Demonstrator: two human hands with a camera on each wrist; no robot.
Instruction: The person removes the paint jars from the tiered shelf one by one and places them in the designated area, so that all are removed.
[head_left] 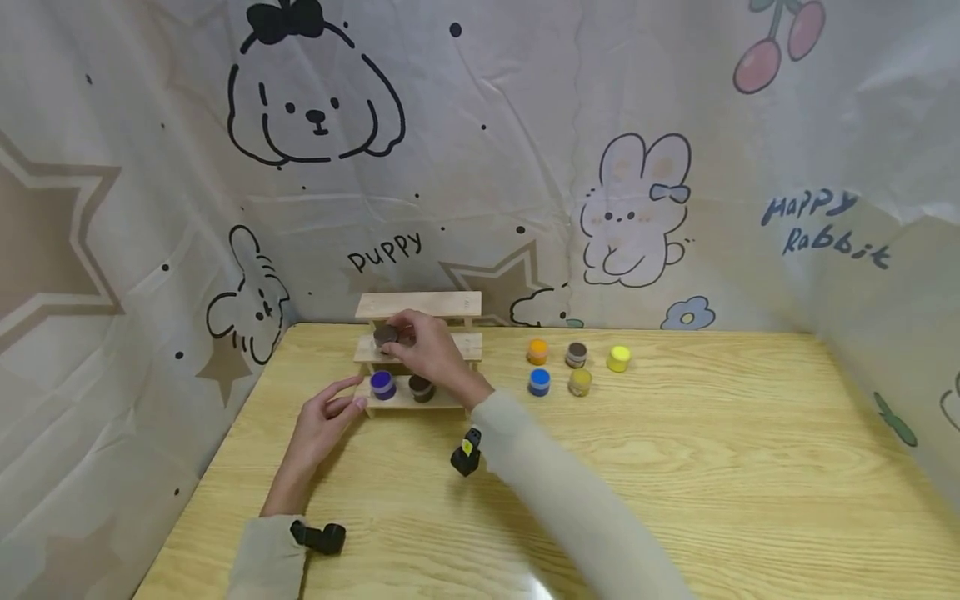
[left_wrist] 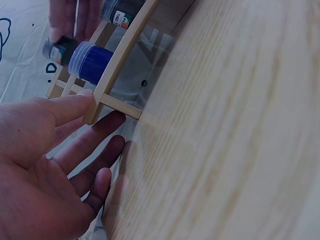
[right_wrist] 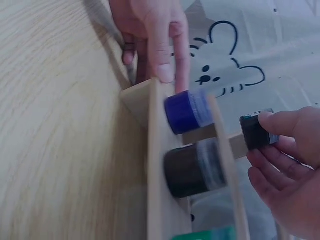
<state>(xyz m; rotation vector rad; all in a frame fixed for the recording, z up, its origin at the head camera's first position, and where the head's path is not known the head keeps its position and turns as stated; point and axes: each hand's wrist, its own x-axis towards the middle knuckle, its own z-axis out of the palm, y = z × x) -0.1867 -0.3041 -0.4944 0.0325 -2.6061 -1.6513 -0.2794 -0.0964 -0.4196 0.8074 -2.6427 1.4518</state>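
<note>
A small three-tier wooden shelf (head_left: 420,304) stands near the back of the table. My right hand (head_left: 431,346) pinches a dark paint jar (head_left: 386,335) between thumb and fingers at the left part of the middle tier; whether the jar touches the board cannot be told. On the bottom tier sit a purple-blue paint jar (head_left: 382,384) and a dark brown paint jar (head_left: 422,387). A green jar (right_wrist: 207,234) shows farther along in the right wrist view. My left hand (head_left: 321,421) holds the bottom tier's left end, thumb at the front and index finger behind.
Right of the shelf stand an orange jar (head_left: 537,351), a brown jar (head_left: 576,354), a yellow jar (head_left: 618,358), a blue jar (head_left: 539,382) and a mustard jar (head_left: 580,382). A printed cloth (head_left: 480,167) hangs behind and beside the wooden table (head_left: 675,467).
</note>
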